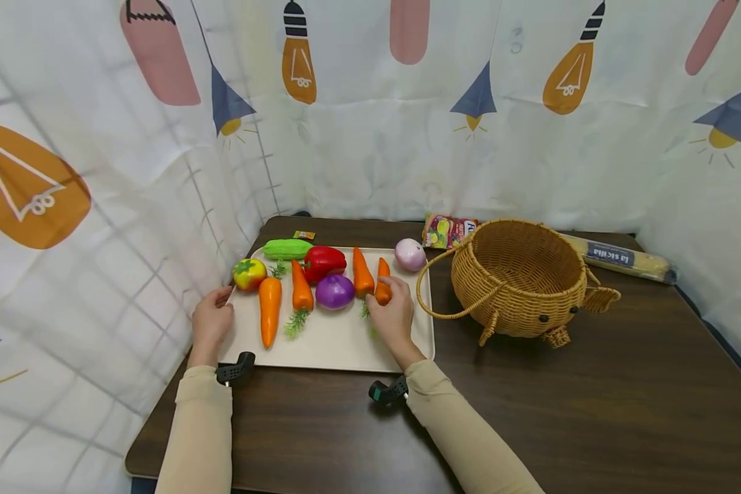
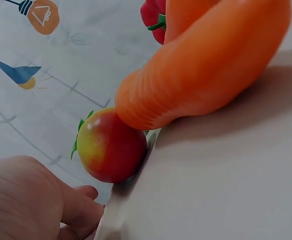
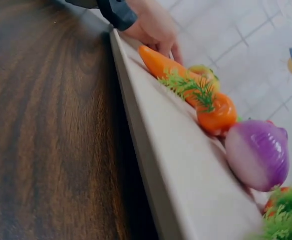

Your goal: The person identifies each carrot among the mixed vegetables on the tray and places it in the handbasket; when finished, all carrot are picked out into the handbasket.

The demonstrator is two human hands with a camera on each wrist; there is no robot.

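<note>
Gripping a tray (image 1: 327,346) of vegetables (image 1: 335,292) are left fingers (image 2: 81,210) (right fingers (image 1: 398,288) pinch one carrot (image 1: 383,267))

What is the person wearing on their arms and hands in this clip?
The left sleeve and right sleeve are long, plain and beige. The left hand and right hand have no gloves. A black, rounded device sits at each wrist: the left device looks all black, while the right device carries a small teal patch. No cables show.
</note>
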